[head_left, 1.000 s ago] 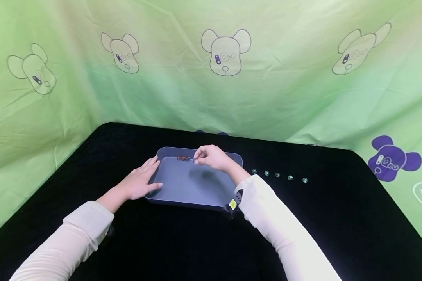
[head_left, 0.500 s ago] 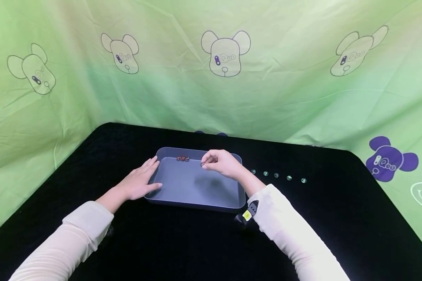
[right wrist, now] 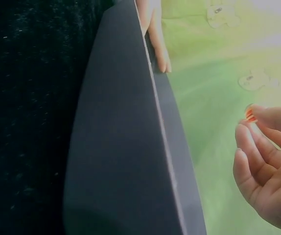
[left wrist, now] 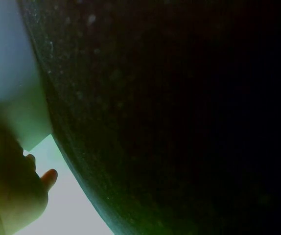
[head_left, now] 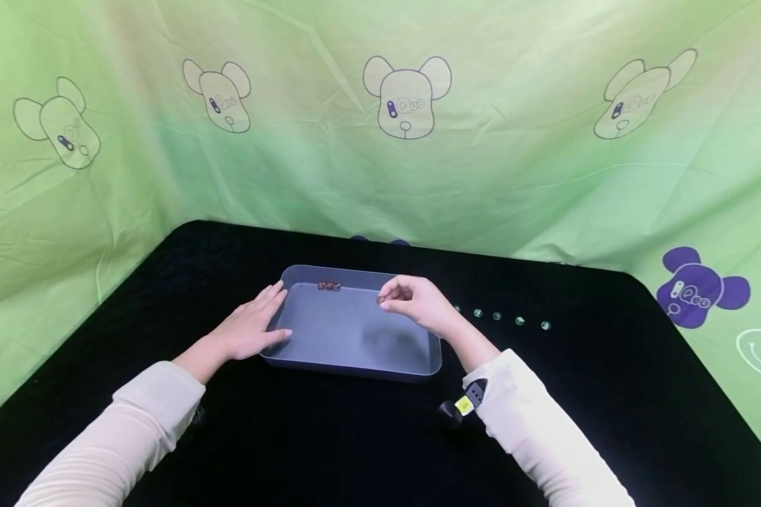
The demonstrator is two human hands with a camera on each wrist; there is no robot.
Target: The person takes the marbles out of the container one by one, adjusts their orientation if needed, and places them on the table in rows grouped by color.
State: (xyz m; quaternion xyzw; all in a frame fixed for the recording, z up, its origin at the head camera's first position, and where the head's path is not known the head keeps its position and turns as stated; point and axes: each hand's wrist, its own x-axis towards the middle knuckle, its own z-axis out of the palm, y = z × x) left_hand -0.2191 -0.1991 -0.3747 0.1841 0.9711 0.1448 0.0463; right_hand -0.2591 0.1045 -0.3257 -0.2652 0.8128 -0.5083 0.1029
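My right hand (head_left: 421,303) is over the right part of a shallow grey tray (head_left: 330,338). Thumb and fingertips pinch a small round glass marble (right wrist: 250,113), clear with orange-red stripes. Its fingers show larger in the right wrist view, with the marble at the tips. My left hand (head_left: 247,331) rests with spread fingers on the tray's left rim, thumb reaching over the inside. Along the tray's far wall lies a short row of reddish-brown marbles (head_left: 329,286). In the left wrist view only part of a hand (left wrist: 18,191) shows, dim and blurred.
Several green-tinted marbles (head_left: 519,321) lie in a line on the black table (head_left: 355,443), right of the tray. The nearest of them is partly hidden by my right hand. A green printed cloth (head_left: 406,190) rises behind the table and at both sides.
My right hand has moved right and slightly nearer, away from the row at the far wall, with the marble still between its fingertips. My left hand has stayed on the rim.
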